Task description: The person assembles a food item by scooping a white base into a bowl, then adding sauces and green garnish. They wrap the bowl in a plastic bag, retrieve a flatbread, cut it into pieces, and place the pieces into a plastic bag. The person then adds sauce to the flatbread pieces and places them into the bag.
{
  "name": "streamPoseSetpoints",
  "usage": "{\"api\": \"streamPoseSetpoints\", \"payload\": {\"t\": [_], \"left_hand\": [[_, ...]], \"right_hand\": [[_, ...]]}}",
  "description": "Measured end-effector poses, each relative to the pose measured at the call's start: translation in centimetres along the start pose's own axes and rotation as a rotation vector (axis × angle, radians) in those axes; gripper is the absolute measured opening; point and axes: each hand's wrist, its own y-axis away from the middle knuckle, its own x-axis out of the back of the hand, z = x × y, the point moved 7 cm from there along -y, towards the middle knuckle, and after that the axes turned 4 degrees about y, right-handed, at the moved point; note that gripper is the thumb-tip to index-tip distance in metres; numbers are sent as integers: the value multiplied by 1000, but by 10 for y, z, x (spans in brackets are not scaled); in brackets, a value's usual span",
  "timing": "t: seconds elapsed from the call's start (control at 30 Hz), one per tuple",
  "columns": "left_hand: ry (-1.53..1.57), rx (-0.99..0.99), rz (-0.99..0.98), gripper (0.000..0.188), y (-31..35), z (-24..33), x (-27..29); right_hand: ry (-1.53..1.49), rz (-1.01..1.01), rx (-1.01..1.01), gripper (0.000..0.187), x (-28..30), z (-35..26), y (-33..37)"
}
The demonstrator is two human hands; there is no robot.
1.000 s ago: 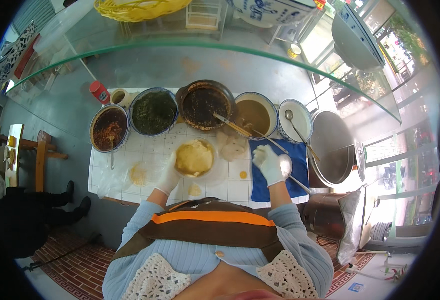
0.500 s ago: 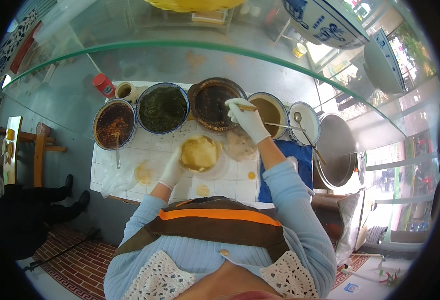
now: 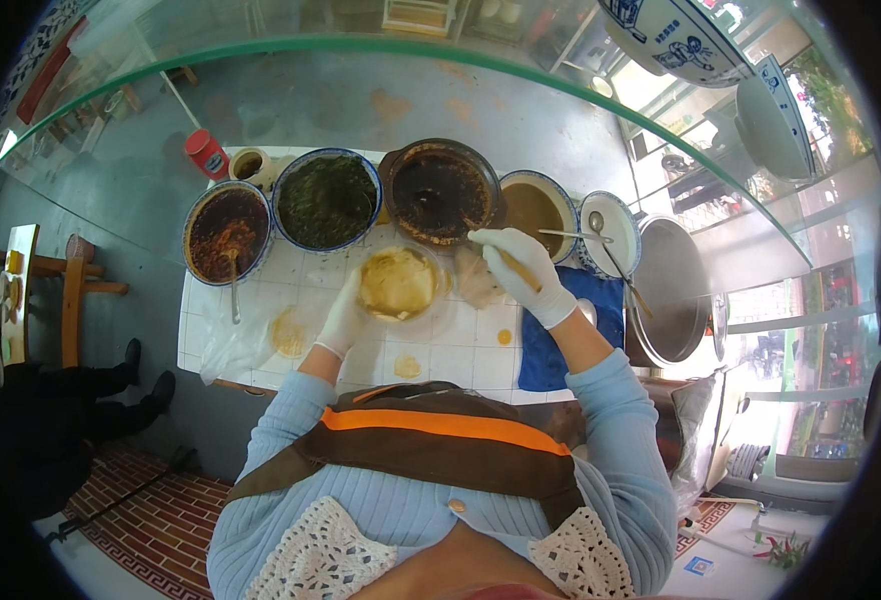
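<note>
My left hand (image 3: pixel 342 318), in a white glove, is closed on the left side of a round clear-rimmed bowl (image 3: pixel 398 285) holding yellowish food. My right hand (image 3: pixel 532 275), also gloved, grips a wooden-handled utensil (image 3: pixel 523 272). Its far end reaches the near right rim of a brown clay pot (image 3: pixel 390 200) of dark, oily sauce; the utensil's head is hidden. Right of the pot is a bowl of tan sauce (image 3: pixel 532 210) with a metal handle across it. Just left of my right hand lies a crumpled clear plastic bag (image 3: pixel 478 280).
Bowls of dark green herbs (image 3: pixel 326 195) and red chilli sauce (image 3: pixel 226 232) stand left. At right are a white bowl with spoons (image 3: pixel 615 215), a large metal pot (image 3: pixel 665 290) and a blue cloth (image 3: pixel 565 345). A glass shelf edge (image 3: pixel 380 45) crosses above, with bowls (image 3: pixel 680 45) on it.
My right hand has drawn back toward me and to the right, and the utensil now slants to the clay pot's near rim. The left hand still holds the bowl. The view has tilted slightly.
</note>
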Motion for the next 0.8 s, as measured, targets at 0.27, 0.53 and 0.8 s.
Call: {"api": "streamPoseSetpoints", "payload": {"t": [0.27, 0.53, 0.8], "left_hand": [[46, 58, -25, 64, 1, -1, -6], [-16, 23, -15, 65, 0, 0, -1], [4, 23, -7, 63, 5, 1, -10]], "right_hand": [[-586, 87, -807, 24, 1, 61, 25], [-500, 63, -690, 23, 5, 48, 24], [-403, 197, -815, 26, 27, 72, 17]]}}
